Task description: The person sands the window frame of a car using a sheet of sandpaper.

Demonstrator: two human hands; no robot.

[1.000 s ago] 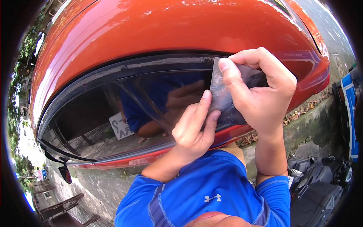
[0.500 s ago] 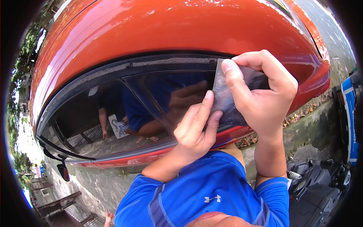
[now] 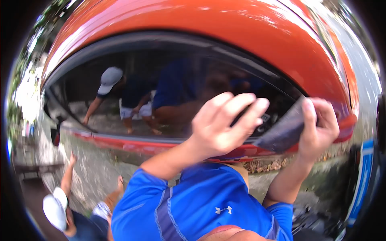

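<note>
Beside the side windows (image 3: 181,108) of an orange-red car (image 3: 193,18), my right hand (image 3: 319,130) pinches the upper corner of a dark, see-through sheet of film (image 3: 283,128). The sheet slants down to the left from my thumb, in front of the rear part of the glass; whether it touches the glass I cannot tell. My left hand (image 3: 227,124) is raised in front of the glass, left of the sheet and apart from it. Its fingers are bent and spread, slightly blurred, with nothing seen in them.
At the lower left, a person in a white cap (image 3: 54,209) reaches an arm out near the car; the glass reflects them. A side mirror (image 3: 55,130) juts out at the left. Blue-and-white panel (image 3: 362,176) stands at the right, above dark, blurred objects (image 3: 309,221).
My left hand has come off the film and lifted away. My right hand has carried the film right and down. The view has shifted, and the person in the cap has come into sight.
</note>
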